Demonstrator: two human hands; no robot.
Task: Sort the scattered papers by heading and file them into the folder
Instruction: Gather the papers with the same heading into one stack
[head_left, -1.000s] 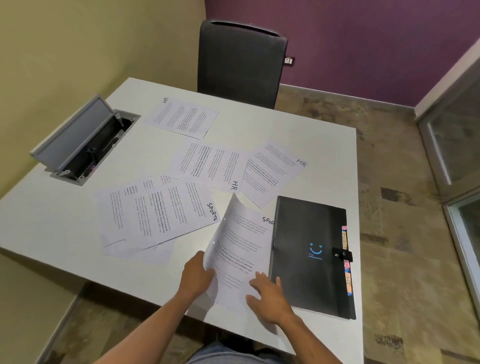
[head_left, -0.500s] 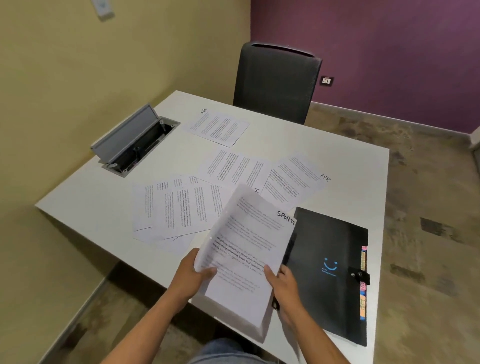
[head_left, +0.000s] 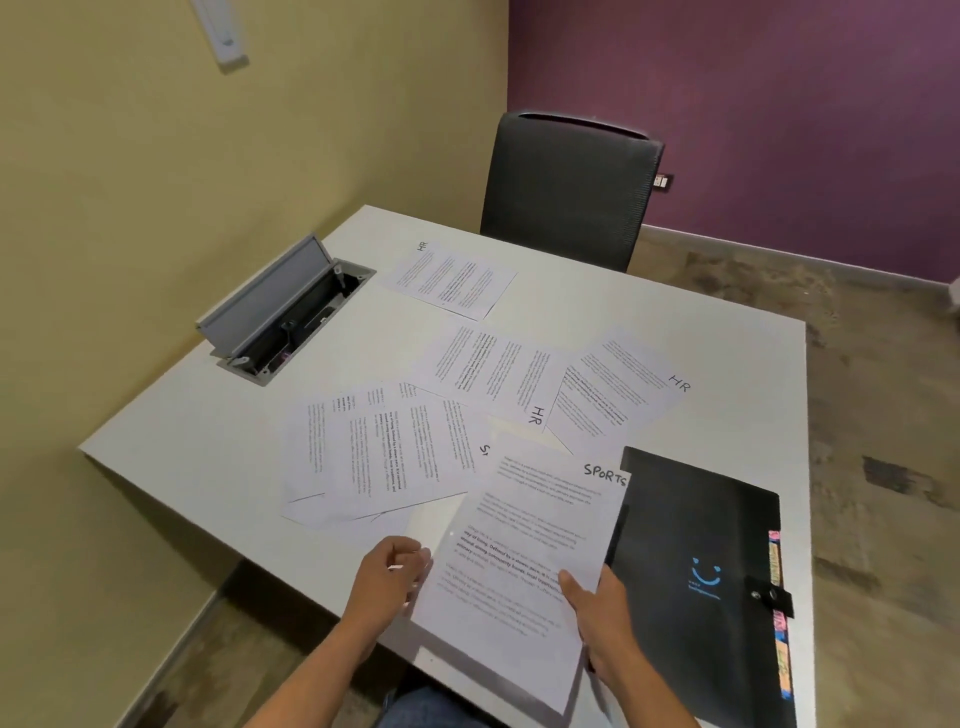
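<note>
Left hand, loosely curled at the left edge of the lifted SPORTS sheet: cannot tell whether pinching that edge or only steadying it. Probably kept close to square the page or take it back.

Beyond it, on the tabletop, overlapping sheets fanned at angles, with only the first letter of a heading showing on top, likely more SPORTS. Left loose, not yet gathered.

Further along, three HR sheets, one far, one middle, one tilted beside it. Lying flat and apart from the held page, so apparently waiting their turn.

Held page raised off the tabletop, heading upward and readable, presumably for checking the category before stacking.

Right hand, grasping the page's right edge, thumb on top, fingers hidden beneath. Carries the weight, judging by the grip.

Rightmost, black folder, flat near the tabletop's right edge, clasp fastened, coloured tabs outward. Close by for filing, but needs opening first.
</note>
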